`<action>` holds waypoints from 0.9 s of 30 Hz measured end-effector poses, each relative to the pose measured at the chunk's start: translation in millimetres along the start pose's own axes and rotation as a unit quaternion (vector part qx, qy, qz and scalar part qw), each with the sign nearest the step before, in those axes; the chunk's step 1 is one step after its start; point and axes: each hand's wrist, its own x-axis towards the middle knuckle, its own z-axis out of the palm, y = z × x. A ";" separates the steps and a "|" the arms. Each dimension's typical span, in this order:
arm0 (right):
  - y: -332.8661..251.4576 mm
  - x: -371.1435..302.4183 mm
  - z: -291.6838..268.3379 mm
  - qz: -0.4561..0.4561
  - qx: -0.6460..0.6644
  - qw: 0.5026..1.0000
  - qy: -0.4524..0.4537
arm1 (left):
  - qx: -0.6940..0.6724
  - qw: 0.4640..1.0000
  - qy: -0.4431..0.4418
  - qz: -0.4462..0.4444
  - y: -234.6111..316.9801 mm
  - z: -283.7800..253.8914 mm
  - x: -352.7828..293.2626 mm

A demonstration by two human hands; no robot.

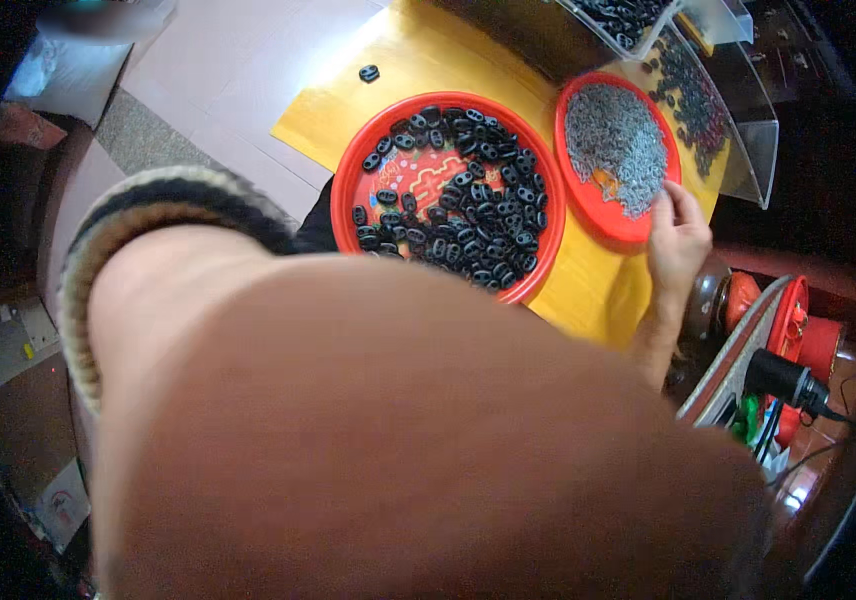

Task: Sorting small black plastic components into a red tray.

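My right hand (678,236) is at the near right edge of a red plate (615,228) heaped with small grey screws (616,140). Its fingers are bent together at the rim beside the screws; what they pinch, if anything, is too small to make out. Left of that plate stands a bigger round red tray (346,186) with many black oval two-holed pieces (473,225). My bare left forearm (398,420), its striped cuff (83,290) pushed up, crosses very close and blurred, covering the lower middle. My left hand itself lies outside the picture.
Yellow sheeting (588,295) lies under both red containers. One loose black piece (369,73) rests beyond the tray. Clear plastic bins (628,30) holding dark parts stand at the far right. A black cylindrical device (783,380) with cables sits at the right, near red containers.
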 end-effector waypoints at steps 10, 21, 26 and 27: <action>-20.7 -44.4 1.1 0.010 -0.024 1.000 0.005 | -0.052 0.996 -0.032 0.066 44.8 -21.0 -30.8; -30.8 -61.4 9.7 0.047 -0.004 0.999 -0.024 | -0.071 0.995 -0.045 0.060 29.0 -32.0 -19.4; -33.4 -64.5 15.0 0.015 -0.018 0.999 -0.026 | -0.070 0.995 -0.056 0.045 11.8 -33.0 3.6; -39.0 -63.2 15.3 0.027 -0.018 0.999 -0.029 | -0.072 0.995 -0.059 0.048 5.5 -19.1 17.4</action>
